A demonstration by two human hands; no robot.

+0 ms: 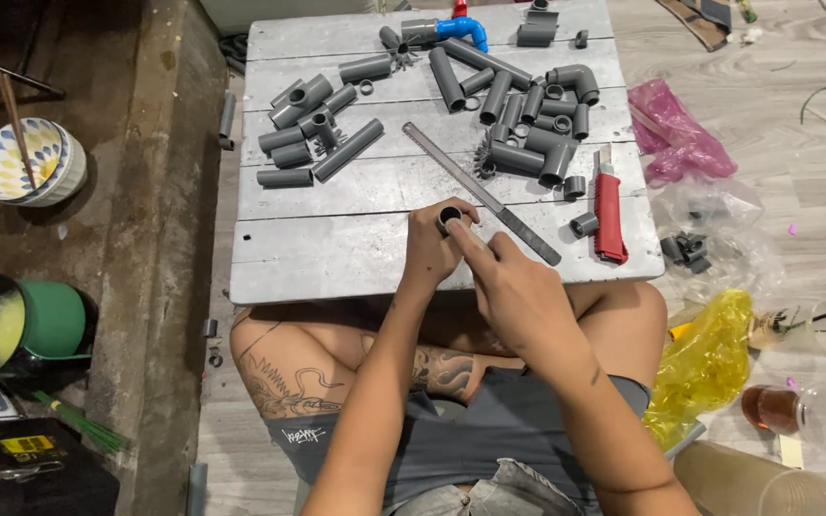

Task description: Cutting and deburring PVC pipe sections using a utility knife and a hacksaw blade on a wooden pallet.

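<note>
My left hand [430, 250] grips a short grey pipe fitting [450, 216] upright over the near part of the grey wooden board [336, 253]. My right hand [513, 285] reaches across with its index finger pressed at the fitting's open rim. A long metal ruler [485, 194] lies diagonally just beyond both hands. I sit cross-legged with the board resting above my knees.
Many grey pipe pieces and elbows [513, 115] are scattered over the far half of the board, with a blue elbow [463, 27]. A red utility knife [609, 210] lies at the right. Plastic bags [709, 363] sit right; bowls [31, 162] and a green pot [45, 320] left.
</note>
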